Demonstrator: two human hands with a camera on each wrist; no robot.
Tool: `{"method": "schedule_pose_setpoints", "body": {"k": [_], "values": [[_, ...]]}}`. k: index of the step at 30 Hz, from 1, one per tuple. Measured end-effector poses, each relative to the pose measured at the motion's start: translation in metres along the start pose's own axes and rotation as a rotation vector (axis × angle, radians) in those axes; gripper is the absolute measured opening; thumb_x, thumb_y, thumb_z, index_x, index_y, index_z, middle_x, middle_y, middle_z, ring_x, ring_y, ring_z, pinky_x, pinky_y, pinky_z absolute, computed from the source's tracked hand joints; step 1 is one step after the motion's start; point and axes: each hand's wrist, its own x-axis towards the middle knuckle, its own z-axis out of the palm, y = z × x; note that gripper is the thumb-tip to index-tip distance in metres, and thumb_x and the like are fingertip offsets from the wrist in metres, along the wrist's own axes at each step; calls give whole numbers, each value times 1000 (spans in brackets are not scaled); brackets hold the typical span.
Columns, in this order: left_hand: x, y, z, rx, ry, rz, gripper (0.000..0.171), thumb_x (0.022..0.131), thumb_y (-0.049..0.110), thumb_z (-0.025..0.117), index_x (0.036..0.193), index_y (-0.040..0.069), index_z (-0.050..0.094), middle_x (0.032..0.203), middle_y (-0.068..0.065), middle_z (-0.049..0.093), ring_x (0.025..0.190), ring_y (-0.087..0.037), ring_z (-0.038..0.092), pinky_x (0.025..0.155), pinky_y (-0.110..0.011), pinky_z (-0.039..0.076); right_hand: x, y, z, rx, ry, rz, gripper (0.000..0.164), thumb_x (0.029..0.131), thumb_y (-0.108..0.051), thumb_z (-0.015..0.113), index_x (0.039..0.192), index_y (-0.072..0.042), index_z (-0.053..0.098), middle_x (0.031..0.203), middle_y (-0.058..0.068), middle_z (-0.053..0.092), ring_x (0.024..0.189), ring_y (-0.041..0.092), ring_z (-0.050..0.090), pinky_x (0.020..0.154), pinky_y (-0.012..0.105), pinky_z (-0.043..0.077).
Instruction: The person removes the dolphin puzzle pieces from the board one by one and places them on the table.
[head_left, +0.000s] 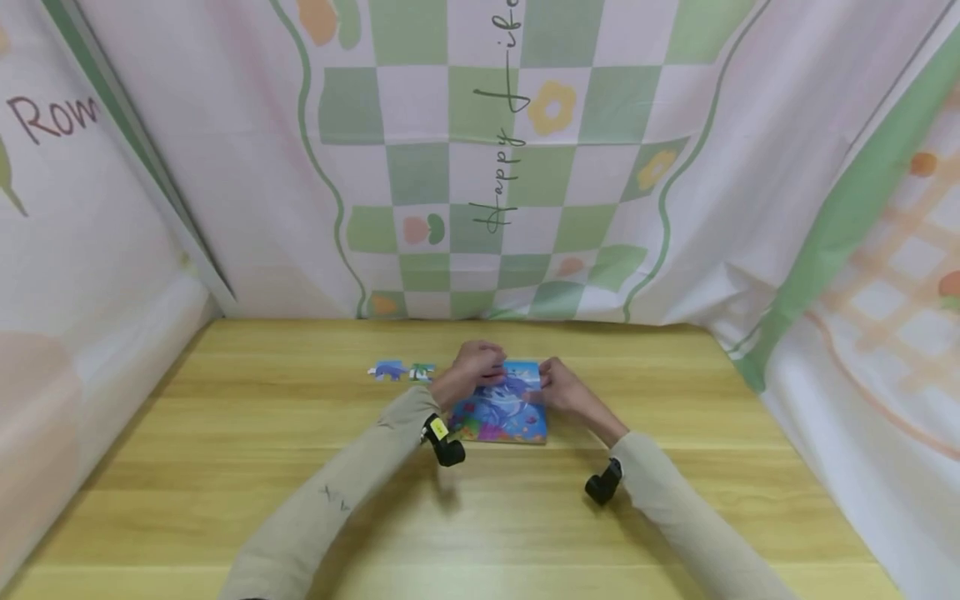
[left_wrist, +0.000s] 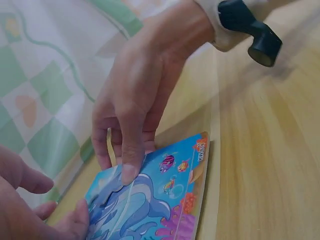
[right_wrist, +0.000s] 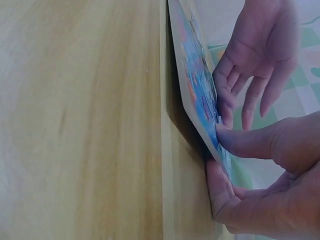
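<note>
A jigsaw puzzle board (head_left: 504, 421) with a blue dolphin and sea picture lies before me, its edge nearest the right hand lifted off the table in the right wrist view. My right hand (head_left: 564, 390) pinches that edge; the thumb (right_wrist: 247, 142) rests on the picture and a finger (right_wrist: 220, 187) is beneath. My left hand (head_left: 478, 363) is over the far left part of the board. Its fingers are loosely bent, with fingertips (left_wrist: 80, 215) at the picture. A dark gap shows in the dolphin picture in the left wrist view.
Two loose puzzle pieces, one with a purple-blue shape (head_left: 388, 370) and one with green (head_left: 422, 372), lie left of the board. The wooden table (head_left: 300, 483) meets patterned curtains (head_left: 480, 275) at the back. Dark cameras (head_left: 603, 483) are strapped to both wrists.
</note>
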Motion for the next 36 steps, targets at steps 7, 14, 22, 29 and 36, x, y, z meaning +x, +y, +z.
{"method": "schedule_pose_setpoints", "body": {"k": [7, 14, 22, 29, 36], "values": [[7, -4, 3, -15, -10, -14, 37, 98, -3, 63, 133, -15, 59, 118, -29, 73, 82, -17, 74, 80, -23, 63, 0, 1, 1, 4, -11, 23, 53, 95, -3, 74, 131, 18, 40, 117, 37, 60, 104, 41, 63, 90, 48, 57], [2, -5, 10, 480, 44, 142, 20, 92, 5, 75, 104, -10, 73, 86, -17, 73, 69, -16, 63, 62, -20, 53, -2, 1, 2, 34, -16, 0, 53, 95, 0, 72, 131, 19, 39, 115, 37, 63, 102, 41, 66, 89, 46, 58], [3, -5, 19, 834, 63, 177, 59, 91, 20, 81, 51, 16, 38, 46, 9, 26, 43, -5, 22, 40, -20, 18, -1, 0, -1, 15, -13, -1, 54, 94, 0, 73, 130, 20, 39, 112, 37, 62, 99, 41, 66, 87, 45, 59], [4, -8, 27, 884, 111, 150, 27, 89, 27, 85, 73, 8, 74, 64, 5, 63, 53, -5, 40, 48, -18, 32, -1, 2, -2, 13, -20, -9, 54, 94, -2, 73, 130, 20, 39, 110, 33, 62, 96, 34, 64, 82, 39, 56], [1, -11, 31, 909, 85, 235, 27, 91, 24, 83, 73, 5, 77, 57, 3, 56, 49, -8, 39, 45, -20, 26, -3, 2, -2, 25, -22, -24, 55, 95, 0, 72, 131, 21, 37, 107, 34, 64, 93, 34, 66, 77, 34, 56]]}}
